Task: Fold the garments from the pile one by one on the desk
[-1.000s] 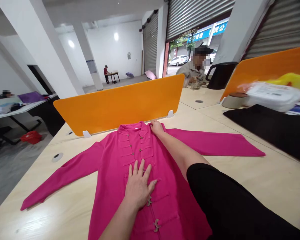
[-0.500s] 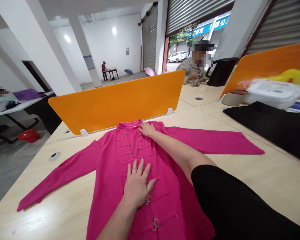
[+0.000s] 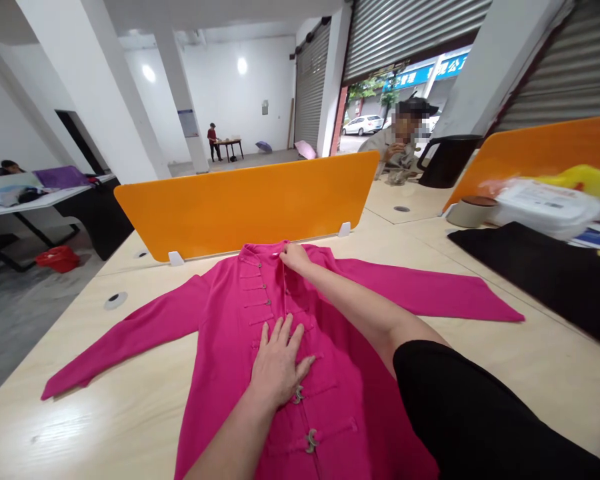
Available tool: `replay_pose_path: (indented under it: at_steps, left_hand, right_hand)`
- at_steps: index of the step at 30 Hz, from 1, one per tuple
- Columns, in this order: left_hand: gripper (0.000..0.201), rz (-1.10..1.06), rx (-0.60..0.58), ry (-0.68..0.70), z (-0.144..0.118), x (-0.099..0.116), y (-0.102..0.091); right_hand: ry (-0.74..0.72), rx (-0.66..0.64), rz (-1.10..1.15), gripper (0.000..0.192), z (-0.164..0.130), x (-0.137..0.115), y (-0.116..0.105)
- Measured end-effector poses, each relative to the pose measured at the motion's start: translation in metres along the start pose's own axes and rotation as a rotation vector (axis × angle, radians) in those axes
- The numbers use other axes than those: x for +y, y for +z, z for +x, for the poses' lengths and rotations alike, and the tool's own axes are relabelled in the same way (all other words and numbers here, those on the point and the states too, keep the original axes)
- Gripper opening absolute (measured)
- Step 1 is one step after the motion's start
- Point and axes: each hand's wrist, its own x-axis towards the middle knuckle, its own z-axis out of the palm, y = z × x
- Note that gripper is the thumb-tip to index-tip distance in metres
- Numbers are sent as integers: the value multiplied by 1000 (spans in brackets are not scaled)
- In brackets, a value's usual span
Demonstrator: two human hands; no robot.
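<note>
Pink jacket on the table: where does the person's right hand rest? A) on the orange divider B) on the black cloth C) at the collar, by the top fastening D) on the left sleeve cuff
C: the right hand lies at the collar of the pink jacket, while the left hand presses flat on its front.

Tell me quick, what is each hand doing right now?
Left hand: open, flat on the pink jacket.
Right hand: at the jacket's collar; whether its grip is closed cannot be told.

one jacket (image 3: 330, 373), two orange dividers (image 3: 245, 200)
</note>
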Motion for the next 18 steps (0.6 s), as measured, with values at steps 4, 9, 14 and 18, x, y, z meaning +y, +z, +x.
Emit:
replay_pose_path:
  at_steps: [4, 9, 14, 18]
  left_hand:
    - [62, 3, 11, -27, 1, 3, -4]
    - [62, 4, 27, -61, 1, 1, -2]
    - [60, 48, 79, -100, 1, -1, 4]
    - [62, 70, 73, -104, 0, -3, 9]
  right_hand:
    - [-265, 56, 160, 32, -2, -11, 14]
    - [-496, -33, 235, 27, -11, -8, 53]
    - [-336, 146, 58, 39, -9, 18, 54]
    - [-182, 4, -148, 47, 2, 44, 44]
